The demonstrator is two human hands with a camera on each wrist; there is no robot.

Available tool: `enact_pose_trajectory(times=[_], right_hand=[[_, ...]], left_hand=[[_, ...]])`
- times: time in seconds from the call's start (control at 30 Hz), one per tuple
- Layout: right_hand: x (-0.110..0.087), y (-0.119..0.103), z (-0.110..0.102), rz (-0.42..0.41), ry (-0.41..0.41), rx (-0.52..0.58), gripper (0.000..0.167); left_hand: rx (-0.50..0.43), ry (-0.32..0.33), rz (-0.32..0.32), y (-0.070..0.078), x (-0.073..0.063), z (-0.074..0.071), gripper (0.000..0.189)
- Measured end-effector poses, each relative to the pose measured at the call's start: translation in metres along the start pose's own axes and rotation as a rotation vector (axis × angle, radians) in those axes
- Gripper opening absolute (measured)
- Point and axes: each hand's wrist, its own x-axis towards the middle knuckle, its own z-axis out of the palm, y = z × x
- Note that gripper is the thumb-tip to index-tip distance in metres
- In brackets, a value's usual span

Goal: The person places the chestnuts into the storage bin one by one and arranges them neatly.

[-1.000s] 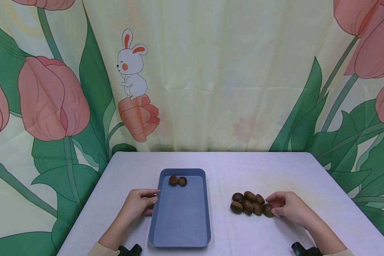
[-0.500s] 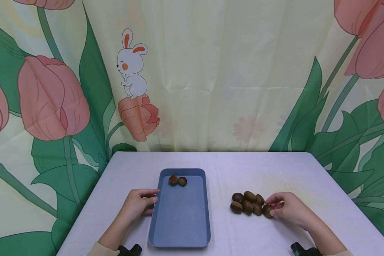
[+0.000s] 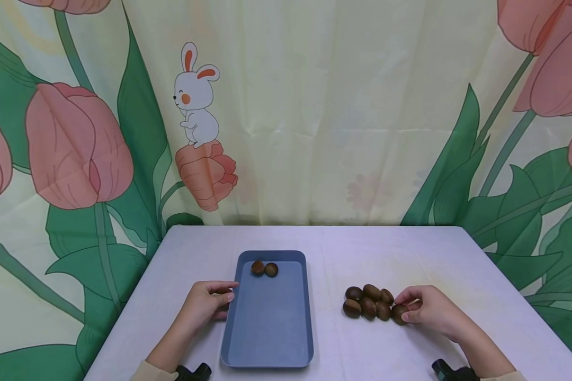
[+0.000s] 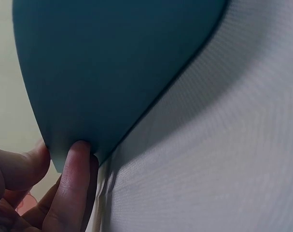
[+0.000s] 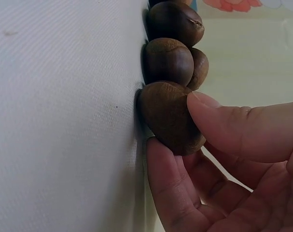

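My right hand pinches a brown chestnut between thumb and fingers. This chestnut sits low at the tabletop, at the right end of a two-row cluster of several chestnuts. In the right wrist view, its neighbour lies right against it. On the left, my left hand holds the left side of a blue rectangular tray, thumb at the rim and a finger on the outer wall. Two chestnuts lie side by side near the tray's far end.
A white cloth covers the table, whose far edge meets a curtain printed with tulips and a rabbit. Black wrist straps show at the bottom, below both hands.
The right thumb and fingers have closed a little more on the end chestnut, which has shifted slightly left. The left hand and tray stay put.
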Motion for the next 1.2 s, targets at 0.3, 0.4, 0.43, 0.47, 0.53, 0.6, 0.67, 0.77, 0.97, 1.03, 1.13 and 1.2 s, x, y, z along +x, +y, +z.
enact_pose_trajectory(times=[0.3, 0.4, 0.43, 0.47, 0.53, 0.6, 0.67, 0.77, 0.97, 1.03, 1.13, 1.2], right_hand=[[-0.002, -0.001, -0.006, -0.071, 0.004, -0.036, 0.029], [-0.001, -0.003, -0.009, -0.084, 0.009, -0.041, 0.03], [-0.001, -0.005, -0.01, -0.087, 0.008, -0.041, 0.03], [-0.001, -0.006, -0.01, -0.082, 0.008, -0.036, 0.03], [0.0, -0.01, -0.012, -0.081, 0.003, -0.027, 0.03], [0.0, -0.015, -0.013, -0.085, -0.008, -0.019, 0.031], [0.001, -0.021, -0.013, -0.081, -0.012, -0.007, 0.03], [0.004, -0.03, -0.014, -0.089, -0.021, 0.0, 0.031], [0.008, -0.046, -0.012, -0.103, -0.04, 0.017, 0.029], [0.01, -0.052, -0.01, -0.108, -0.044, 0.026, 0.029], [0.014, -0.06, -0.006, -0.14, -0.06, 0.035, 0.028], [0.017, -0.066, -0.003, -0.155, -0.066, 0.046, 0.028]], left_hand=[[0.007, -0.002, -0.005, 0.001, 0.0, 0.0, 0.029], [0.008, 0.0, -0.005, 0.001, 0.0, 0.0, 0.029], [0.007, 0.001, -0.005, 0.0, 0.0, -0.001, 0.029], [0.007, 0.001, -0.004, 0.0, 0.001, -0.001, 0.029], [0.01, 0.002, -0.005, 0.0, 0.001, -0.001, 0.029], [0.013, 0.001, -0.004, 0.0, 0.001, -0.001, 0.029], [0.016, -0.001, -0.003, 0.001, 0.0, 0.0, 0.029], [0.015, -0.002, -0.001, 0.001, 0.0, 0.0, 0.029], [0.02, -0.004, -0.005, 0.002, 0.001, 0.0, 0.029], [0.018, -0.006, -0.006, 0.001, 0.001, 0.0, 0.029], [0.009, -0.005, -0.011, 0.0, 0.002, 0.0, 0.03], [0.008, -0.003, -0.012, 0.0, 0.002, 0.0, 0.03]])
